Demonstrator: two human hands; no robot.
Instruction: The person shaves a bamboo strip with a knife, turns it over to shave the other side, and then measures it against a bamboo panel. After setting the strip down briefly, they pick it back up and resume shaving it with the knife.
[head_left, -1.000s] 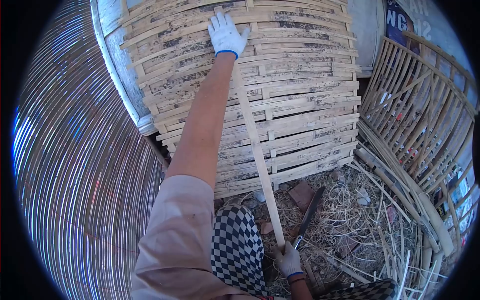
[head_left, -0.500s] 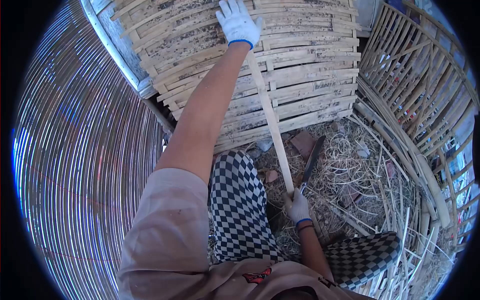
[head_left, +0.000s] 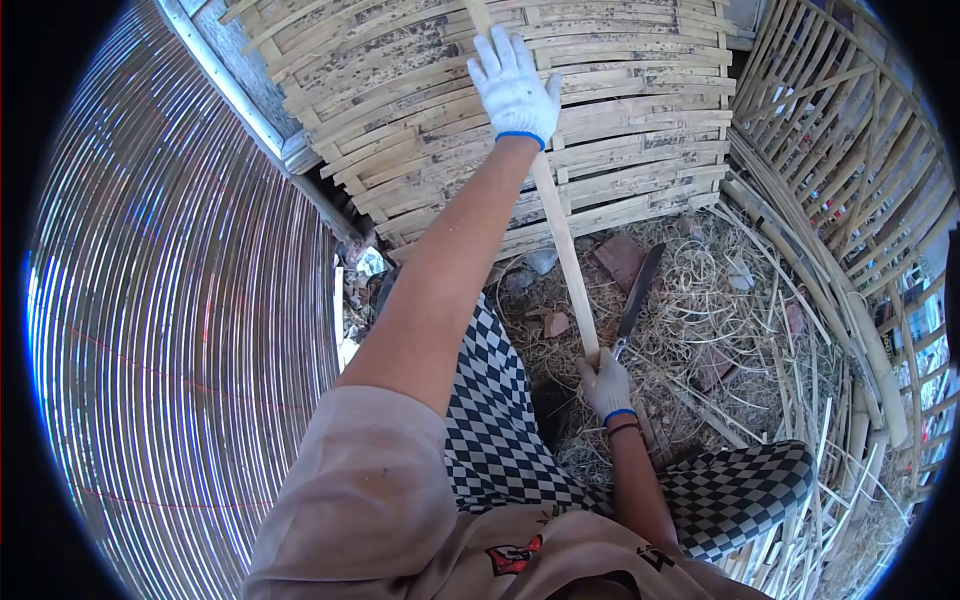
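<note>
Sits low over bent legs in checked cloth (head_left: 500,430), with the right hand (head_left: 606,388) gloved and closed around the near end of the pale strip (head_left: 567,255). Just beside that grip, over loose shavings (head_left: 700,310) on the ground, see the handle (head_left: 620,348) of a long knife (head_left: 641,288), blade pointing away toward the near right corner of the woven panel (head_left: 650,140). Cannot tell touching from a narrow gap between handle and glove. Beside the blade, toward the panel's near edge, notice a reddish brick piece (head_left: 620,258).

Follow the pale strip away from the right hand, slanting across the near edge of the woven panel and in under the left hand (head_left: 518,98). Has that left hand gloved, palm down, fingers fanned and thumb out, apparently pressing on the pale strip and the slats beneath. Cannot tell the far end of the pale strip, hidden there or running on past the fingertips. Off the panel's right edge, find bamboo poles (head_left: 790,235) and, farther out, a slatted frame (head_left: 850,130).

Looks like a step of lining up or bracing the pale strip against the weave. Seems to call, in the next move, for a firm near-end grip, level palm pressure and clearance from the blade.
</note>
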